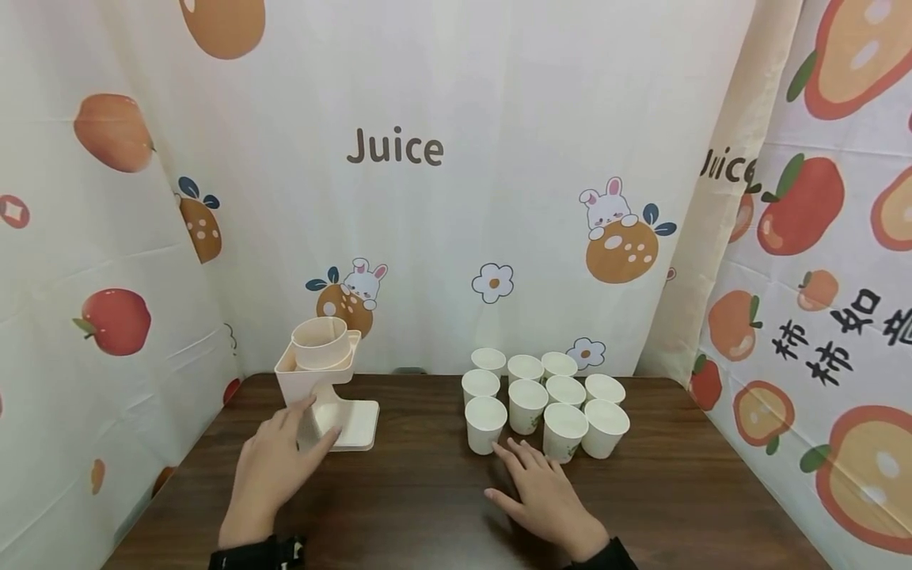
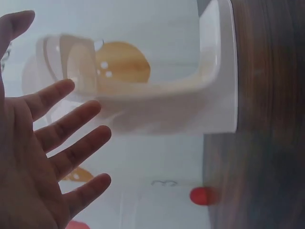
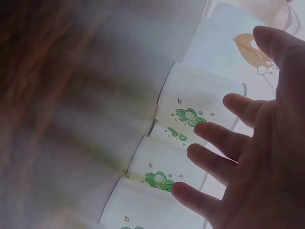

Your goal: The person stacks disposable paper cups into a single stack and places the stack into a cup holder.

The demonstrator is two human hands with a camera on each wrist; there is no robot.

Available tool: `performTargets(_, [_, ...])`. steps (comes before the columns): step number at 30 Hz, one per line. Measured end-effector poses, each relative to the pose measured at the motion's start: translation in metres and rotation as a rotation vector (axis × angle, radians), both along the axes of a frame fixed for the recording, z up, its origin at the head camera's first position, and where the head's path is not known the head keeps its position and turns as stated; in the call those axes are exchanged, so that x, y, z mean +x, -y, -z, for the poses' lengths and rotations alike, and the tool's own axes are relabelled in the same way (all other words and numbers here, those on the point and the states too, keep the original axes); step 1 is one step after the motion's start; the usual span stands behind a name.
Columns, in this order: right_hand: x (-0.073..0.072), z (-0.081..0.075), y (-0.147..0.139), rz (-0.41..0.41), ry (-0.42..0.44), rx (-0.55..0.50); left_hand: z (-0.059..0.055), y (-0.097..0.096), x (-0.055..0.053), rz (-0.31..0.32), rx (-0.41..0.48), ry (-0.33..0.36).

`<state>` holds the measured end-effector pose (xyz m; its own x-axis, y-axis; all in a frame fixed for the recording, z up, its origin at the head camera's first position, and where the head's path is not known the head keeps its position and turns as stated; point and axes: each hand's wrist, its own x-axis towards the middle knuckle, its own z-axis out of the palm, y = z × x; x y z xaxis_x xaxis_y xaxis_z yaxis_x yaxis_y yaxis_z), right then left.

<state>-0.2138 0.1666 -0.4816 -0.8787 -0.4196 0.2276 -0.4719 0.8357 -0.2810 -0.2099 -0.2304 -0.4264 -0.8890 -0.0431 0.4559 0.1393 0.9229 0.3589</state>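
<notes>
A cream-white stand (image 1: 359, 423) with a flat base, a curved upright and a box-like top carries a round cup-shaped piece (image 1: 321, 344) on the left of the table. My left hand (image 1: 274, 459) is held just in front of it, fingers spread; in the left wrist view they look apart from the upright (image 2: 157, 109). Several white paper cups (image 1: 564, 431) stand upright in a cluster on the right. Close before the front cups is my right hand (image 1: 541, 495), fingers extended and holding nothing. Green printed figures mark the cups (image 3: 200, 102) in the right wrist view; whether a fingertip touches one, I cannot tell.
The dark brown wooden table (image 1: 413, 491) spreads between the stand and the cups. White cloth (image 1: 427, 237) printed with fruit, rabbits and "Juice" hangs behind the table and along both sides.
</notes>
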Motion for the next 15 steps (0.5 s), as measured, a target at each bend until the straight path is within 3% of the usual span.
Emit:
performTargets(5, [0.0,-0.001,0.002,-0.014,0.0,-0.002,0.004,0.015,-0.002,-0.083,0.066,0.042])
performTargets(10, [0.0,-0.002,0.003,-0.021,-0.002,0.006,0.009,0.022,-0.009,-0.172,0.19,0.095])
performTargets(15, [0.001,-0.002,0.004,-0.027,0.001,0.005,0.012,0.023,-0.02,-0.16,0.301,0.167])
